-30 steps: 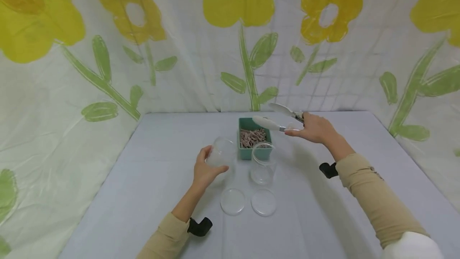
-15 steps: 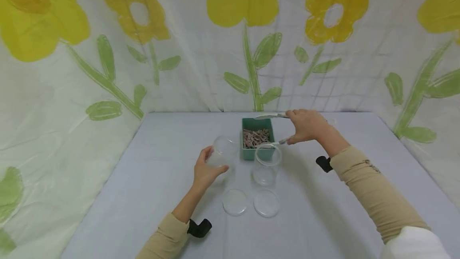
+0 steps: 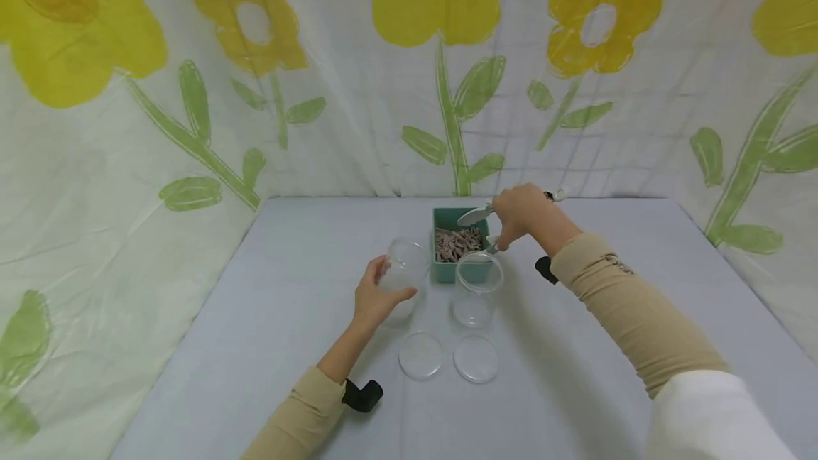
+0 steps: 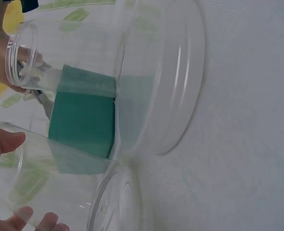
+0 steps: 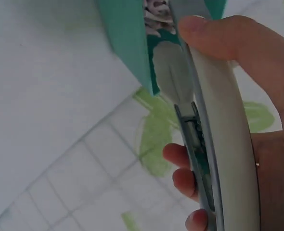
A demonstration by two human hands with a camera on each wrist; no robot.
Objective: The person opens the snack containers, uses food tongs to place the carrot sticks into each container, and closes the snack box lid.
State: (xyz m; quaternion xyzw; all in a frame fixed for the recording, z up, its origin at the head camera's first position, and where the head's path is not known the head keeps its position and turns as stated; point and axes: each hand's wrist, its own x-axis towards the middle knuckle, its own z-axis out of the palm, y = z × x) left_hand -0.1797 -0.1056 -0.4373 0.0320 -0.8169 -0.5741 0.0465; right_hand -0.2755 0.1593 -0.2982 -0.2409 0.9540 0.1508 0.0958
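My left hand (image 3: 378, 298) grips a clear jar (image 3: 409, 261) near the middle of the table; in the left wrist view thumb and fingers lie round its wall (image 4: 60, 178). Tongs (image 5: 224, 125) with pale handles are in my right hand (image 3: 525, 211), whose fingers wrap both arms. The tongs' spread white tips (image 3: 474, 216) reach into the green bin (image 3: 444, 273), over the brownish-grey twisted pieces (image 3: 456, 241) inside. A second clear jar (image 3: 474, 311) stands upright just in front of the bin, its open mouth overlapping the bin's front wall in the head view.
Two clear round lids (image 3: 420, 356) lie side by side on the white table (image 3: 268, 318), nearer me than the jars. Behind the table's far edge hangs a white curtain (image 3: 358, 140) printed with yellow flowers. A black wrist camera (image 3: 363, 396) sticks out from my left sleeve.
My right hand has moved left with the tongs, from beside the bin to over it, and the tips have dropped into it. My left hand still holds its jar.
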